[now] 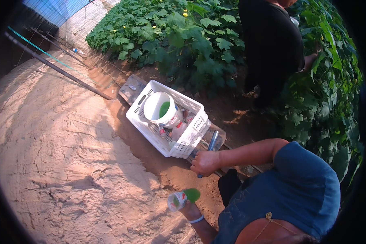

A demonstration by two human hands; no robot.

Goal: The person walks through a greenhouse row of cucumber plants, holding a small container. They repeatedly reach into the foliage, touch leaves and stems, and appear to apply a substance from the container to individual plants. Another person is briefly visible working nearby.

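My left hand [190, 209], with a pale band at its wrist, holds a clear plastic container [177, 200] with printed markings and bright green contents. The container is tilted above the bare soil. My right hand [205, 163] is closed around a grey metal pipe [213, 140] by the near end of a white plastic crate [187, 146]. Inside the crate stands a white bucket [154, 105] with green liquid in it. A small bottle [162, 131] and a clear container with red markings [179, 129] lie beside the bucket.
The crate rests on a flat board [132, 87] along a narrow soil path. A dry earth bank [64, 146] rises on the left, with a slanted pole [61, 65] against it. Leafy vines [177, 39] grow beyond. A person in black [270, 45] reaches into foliage at right.
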